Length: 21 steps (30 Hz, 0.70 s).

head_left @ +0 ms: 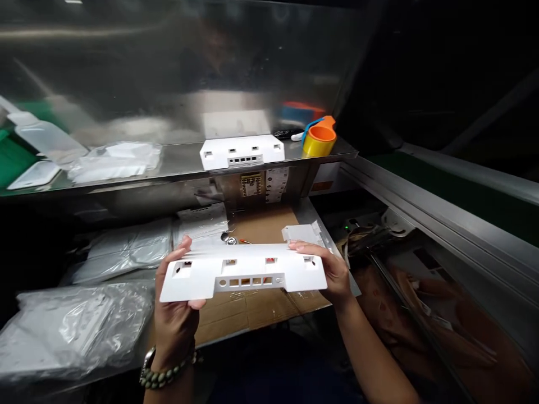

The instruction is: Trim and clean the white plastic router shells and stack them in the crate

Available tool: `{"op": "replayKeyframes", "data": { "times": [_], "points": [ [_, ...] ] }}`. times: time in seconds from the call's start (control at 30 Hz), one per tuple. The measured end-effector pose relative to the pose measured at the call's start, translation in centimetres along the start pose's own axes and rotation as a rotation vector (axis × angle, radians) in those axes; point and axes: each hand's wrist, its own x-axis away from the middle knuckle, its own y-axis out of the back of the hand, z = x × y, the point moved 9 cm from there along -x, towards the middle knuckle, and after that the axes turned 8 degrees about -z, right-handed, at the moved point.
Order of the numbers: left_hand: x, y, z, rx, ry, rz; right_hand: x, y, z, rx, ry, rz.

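Observation:
Between my two hands is a white plastic router housing (248,266), raised above the cardboard-covered bench with its row of port cutouts facing me. My left hand (174,314) is closed on its left end, thumb below and fingertips over the top edge. At the right end my right hand (330,269) grips it, fingers lying over the top; its thumb is hidden. A similar white housing (242,151) stands on the metal shelf straight ahead. Behind the held housing, small round metal parts (228,239) and another white plastic piece (303,231) lie on the cardboard (263,221).
Bagged white parts (76,325) cover the left side of the bench. On the shelf (181,160) are a squeeze bottle (46,137), a plastic bag (115,160) and a roll of yellow tape (319,140) with an orange core. A metal-railed conveyor (446,191) runs along the right.

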Motion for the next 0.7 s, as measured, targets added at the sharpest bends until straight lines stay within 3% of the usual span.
{"op": "replayKeyframes", "data": {
  "times": [0.1, 0.33, 0.47, 0.53, 0.67, 0.7],
  "points": [
    [0.1, 0.2, -1.2, -0.045, -0.186, 0.048, -0.1, -0.7, -0.5, 0.022, 0.0, 0.012],
    [-0.1, 1.2, -1.0, -0.056, -0.212, 0.088, -0.1, -1.6, -1.9, 0.025, -0.021, 0.028],
    [-0.3, 1.9, -0.2, 0.037, -0.123, 0.033, -0.1, -2.1, -2.9, 0.02, -0.017, 0.059],
    [-0.7, 3.3, 1.7, 0.216, 0.093, -0.077, 0.0, -2.7, -2.9, -0.012, 0.018, 0.092],
    [2.0, 5.7, 8.1, 0.408, 0.894, -0.251, 0.9, -5.9, -3.1, -0.091, 0.114, 0.299],
    [3.0, 6.7, 8.9, 0.405, 1.023, -0.297, 1.2, -7.0, -3.5, -0.08, 0.131, 0.362]
  ]
}}
